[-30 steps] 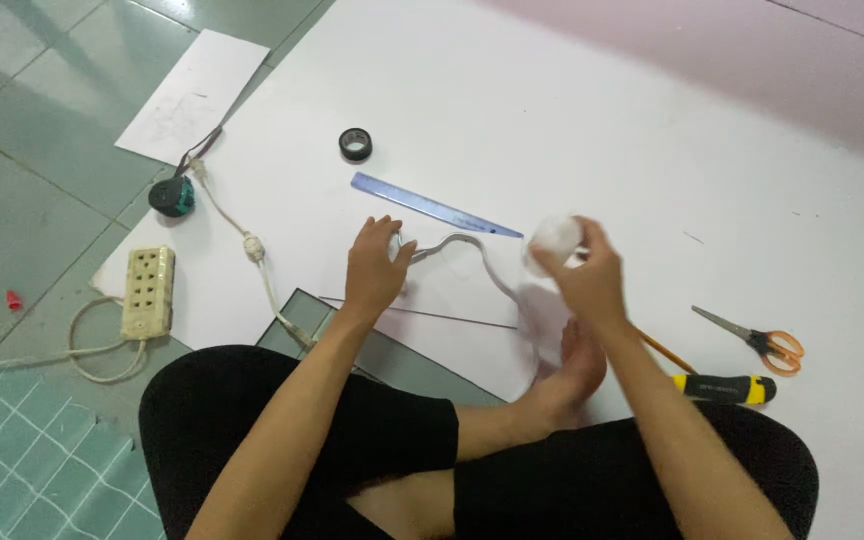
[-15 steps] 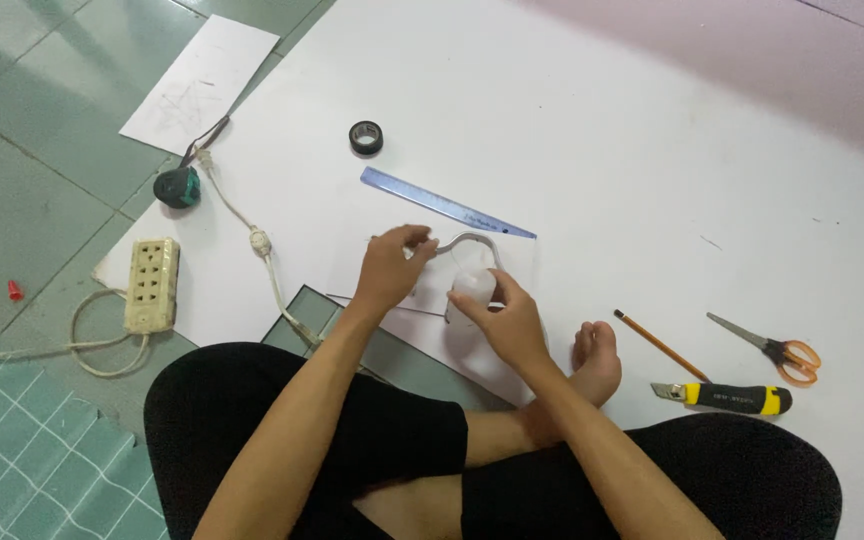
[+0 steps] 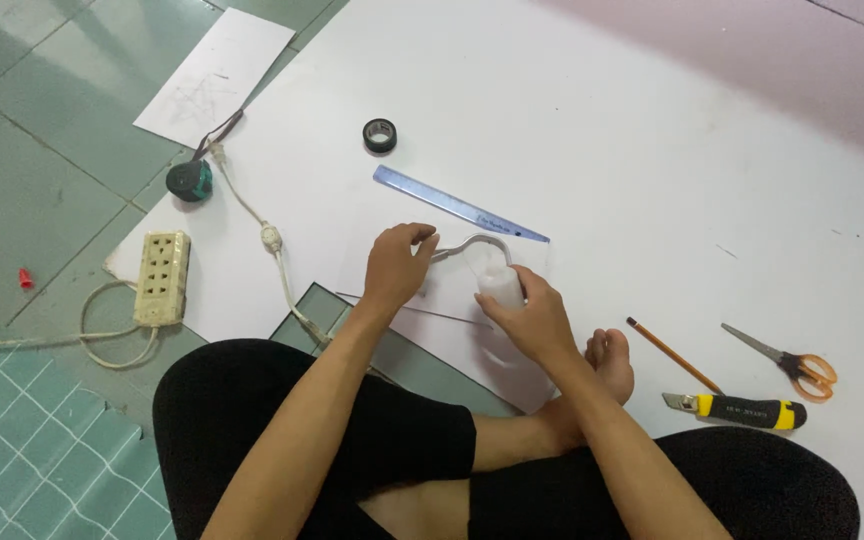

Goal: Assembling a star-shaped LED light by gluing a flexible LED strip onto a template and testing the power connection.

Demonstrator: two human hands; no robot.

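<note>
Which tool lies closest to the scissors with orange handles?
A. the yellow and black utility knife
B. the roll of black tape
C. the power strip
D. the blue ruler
A: the yellow and black utility knife lies just below-left of the scissors; the others lie far left.

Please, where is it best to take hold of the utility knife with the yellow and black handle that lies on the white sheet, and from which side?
Grip the utility knife around the middle of its thick yellow and black handle, probably coming from above with fingers across its width. It lies flat, and its metal blade end points left toward the pencil, so that end is best avoided. The right hand is the nearer one.
</note>
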